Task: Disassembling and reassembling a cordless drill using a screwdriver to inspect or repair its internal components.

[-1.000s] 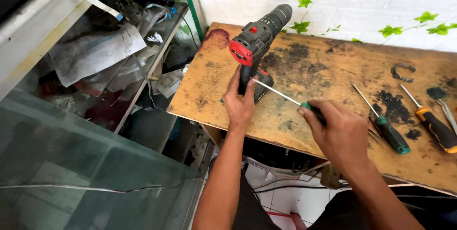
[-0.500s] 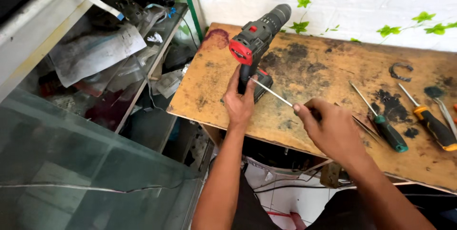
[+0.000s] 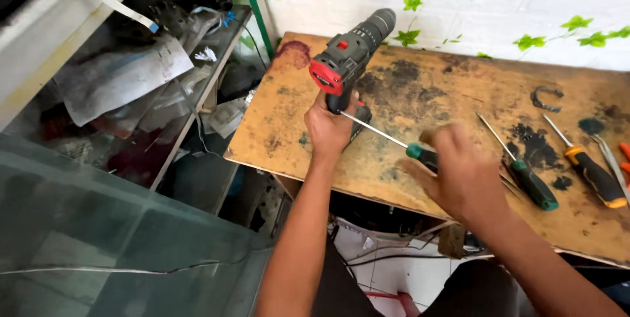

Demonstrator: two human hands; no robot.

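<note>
The left hand (image 3: 328, 130) gripped the cordless drill (image 3: 348, 58) by its handle above the stained wooden worktop (image 3: 426, 94). The blurred right hand (image 3: 459, 176) grasped a green-handled screwdriver (image 3: 394, 141), its tip at the drill's handle.

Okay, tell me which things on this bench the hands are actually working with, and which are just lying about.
In use:
- cordless drill, gripped by the left hand
- green-handled screwdriver, in the right hand

Lying about:
- second green screwdriver
- orange-and-black screwdriver
- curved metal piece
</note>
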